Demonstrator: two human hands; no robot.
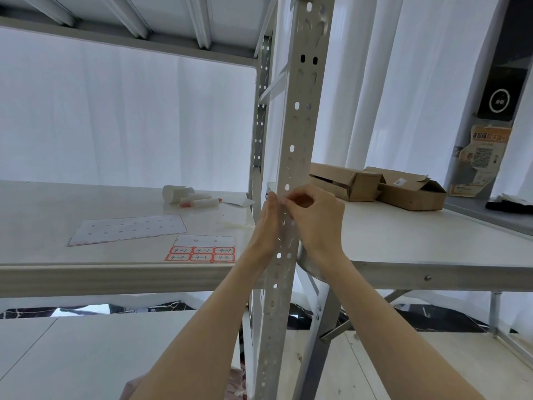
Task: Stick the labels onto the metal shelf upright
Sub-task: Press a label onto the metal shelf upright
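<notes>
The perforated grey metal shelf upright (300, 111) runs from top to bottom through the middle of the view. Both my hands meet on it just above shelf level. My left hand (266, 223) lies against its left side, fingers straight. My right hand (314, 217) is curled at its right side, thumb and forefinger pinched together against the post; whatever they pinch is hidden. On the shelf board (57, 215) lies a label sheet (203, 249) with several red-framed handwritten labels such as 4-1 and 4-2, its top row peeled. A larger peeled backing sheet (127, 229) lies to its left.
Rolled white paper and red-tipped markers (190, 196) lie further back on the shelf. Open cardboard boxes (377, 186) stand on a white table to the right. A roll of tape (308, 261) sits behind the post by my right wrist. A second upright (261, 116) stands behind.
</notes>
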